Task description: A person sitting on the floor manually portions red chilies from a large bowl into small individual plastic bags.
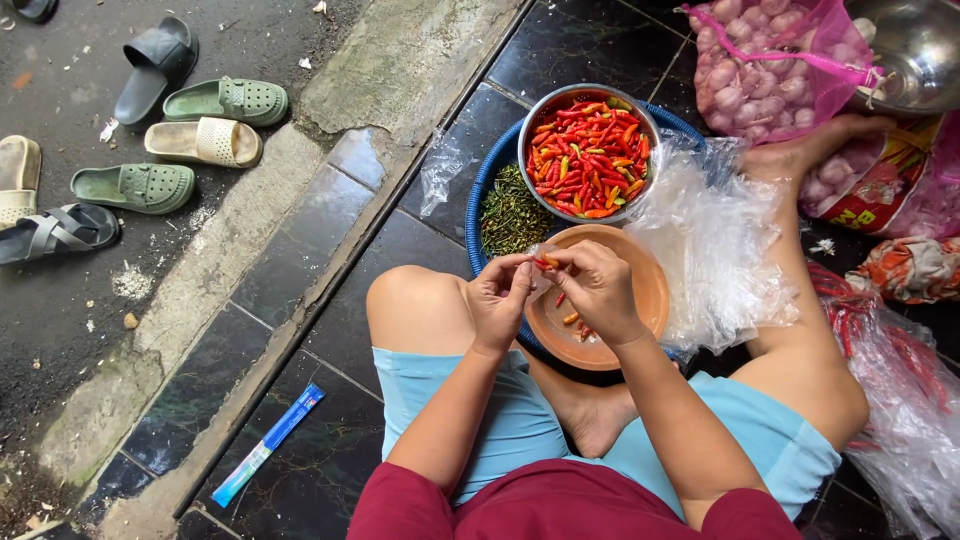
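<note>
- Chili, small and red, is pinched at frame centre between the fingertips of both hands, above the orange plate.
- Blue basket, the largest container, is seen at upper centre; green stems are heaped in its left part.
- Metal bowl, resting in the basket, is filled with red, orange and green chilies.
- Clear plastic bag is crumpled to the right of the plate and touches it.
- Left hand is closed on the chili's left end; right hand is closed on its right end.
- Risk, as a judgement: the chili could be dropped beside the plate if the pinch loosens, and the bowl could be tipped if a forearm knocks the basket.
</note>
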